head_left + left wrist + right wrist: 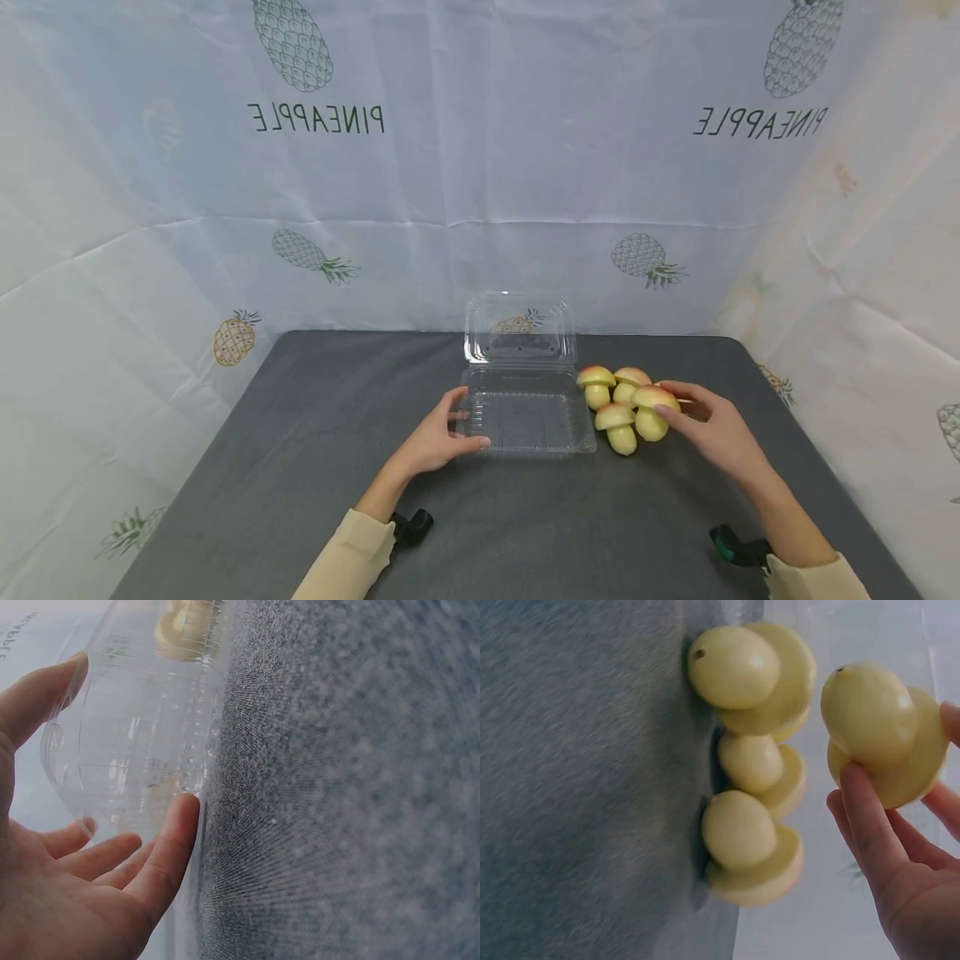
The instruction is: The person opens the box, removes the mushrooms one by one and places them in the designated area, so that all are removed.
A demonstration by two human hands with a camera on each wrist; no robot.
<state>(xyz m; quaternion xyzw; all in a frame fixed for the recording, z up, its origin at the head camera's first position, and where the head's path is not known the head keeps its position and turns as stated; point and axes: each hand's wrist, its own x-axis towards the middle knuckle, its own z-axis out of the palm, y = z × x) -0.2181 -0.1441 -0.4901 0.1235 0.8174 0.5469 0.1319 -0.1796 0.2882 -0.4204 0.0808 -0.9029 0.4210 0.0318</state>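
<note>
A clear plastic box [534, 417] lies on the dark table with its hinged lid [520, 329] raised at the back. My left hand [438, 437] holds the near left corner: the thumb touches the front rim and the other fingers lie along the left side, as the left wrist view [82, 877] shows. In my right hand [716, 429] is a pale yellow mushroom [654, 402] with a reddish-topped cap, gripped by thumb and fingers. The right wrist view shows this mushroom [870, 720] lifted off the table. Several similar mushrooms [617, 421] stand close together just right of the box.
The grey table [337, 400] ends against a white cloth [450, 167] printed with pineapples, which also rises on both sides. A black wrist mount [411, 529] sits under the left wrist, and another [738, 548] by the right.
</note>
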